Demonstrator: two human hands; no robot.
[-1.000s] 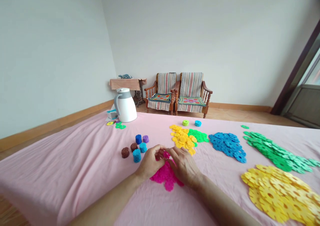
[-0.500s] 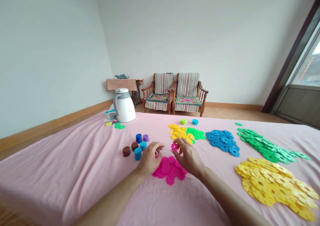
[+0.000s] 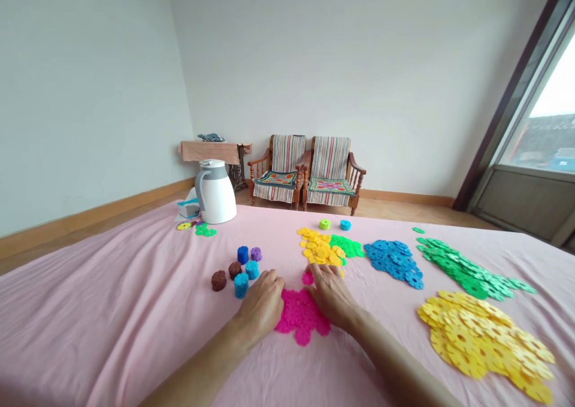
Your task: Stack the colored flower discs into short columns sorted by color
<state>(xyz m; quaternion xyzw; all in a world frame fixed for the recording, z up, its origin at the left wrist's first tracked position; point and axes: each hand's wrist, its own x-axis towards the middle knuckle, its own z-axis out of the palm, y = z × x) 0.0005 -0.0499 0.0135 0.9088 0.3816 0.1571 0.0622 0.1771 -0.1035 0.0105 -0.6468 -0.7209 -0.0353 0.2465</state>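
Note:
A pile of magenta flower-shaped plastic discs (image 3: 300, 318) lies on the pink cloth between my hands. At its left edge rests my left hand (image 3: 264, 299), fingers curled down; whatever its fingertips hold is hidden. My right hand (image 3: 331, 294) is closed at the pile's upper right, pinching a single magenta disc (image 3: 308, 277) by its edge. Just left of my left hand stand small stacks of discs: light blue (image 3: 241, 285), brown (image 3: 218, 280), dark blue (image 3: 242, 254) and purple (image 3: 256, 253).
Beyond my right hand lie loose yellow discs (image 3: 321, 248) and bright green discs (image 3: 348, 246). Rightward spread blue (image 3: 393, 260), green (image 3: 467, 266) and large yellow piles (image 3: 487, 335). A white jug (image 3: 218, 194) stands at the back left. Two small stacks, lime (image 3: 324, 224) and blue (image 3: 345, 225), sit farther back.
Both hands have lowered toward the cloth, and the left fingers have curled in more. The magenta disc at my right hand has come down with it. The camera view has shifted slightly.

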